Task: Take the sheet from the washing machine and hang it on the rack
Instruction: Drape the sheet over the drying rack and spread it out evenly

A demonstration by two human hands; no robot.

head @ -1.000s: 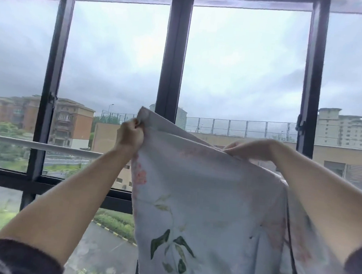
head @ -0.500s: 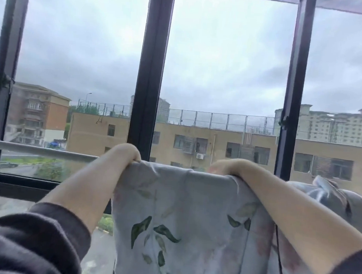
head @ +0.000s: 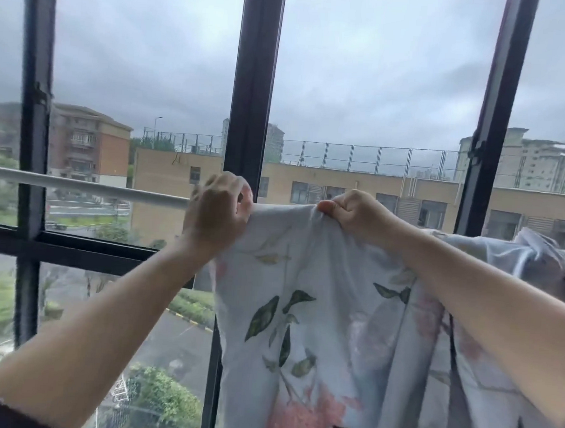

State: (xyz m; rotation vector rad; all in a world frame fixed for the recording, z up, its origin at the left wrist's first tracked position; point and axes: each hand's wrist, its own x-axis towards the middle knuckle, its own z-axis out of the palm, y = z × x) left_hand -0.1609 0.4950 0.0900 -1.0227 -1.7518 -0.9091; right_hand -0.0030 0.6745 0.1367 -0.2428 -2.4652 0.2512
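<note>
**Sheet at the rail, both hands on its top edge**

The flowered sheet [head: 318, 315] hangs in front of the window frame [head: 253, 96], its top edge level with the white rack rail [head: 87, 185]. The left hand [head: 218, 206] grips the sheet's upper left corner, fingers curled over the cloth right where the bare rail ends. The right hand [head: 354, 215] is closed in a fist, pinching the top edge a little further along. Between the two hands the edge sags slightly. To the right the cloth lies bunched along the rail. The rail itself is hidden behind the cloth there, so the sheet seems draped over it, though that is not certain.
</note>
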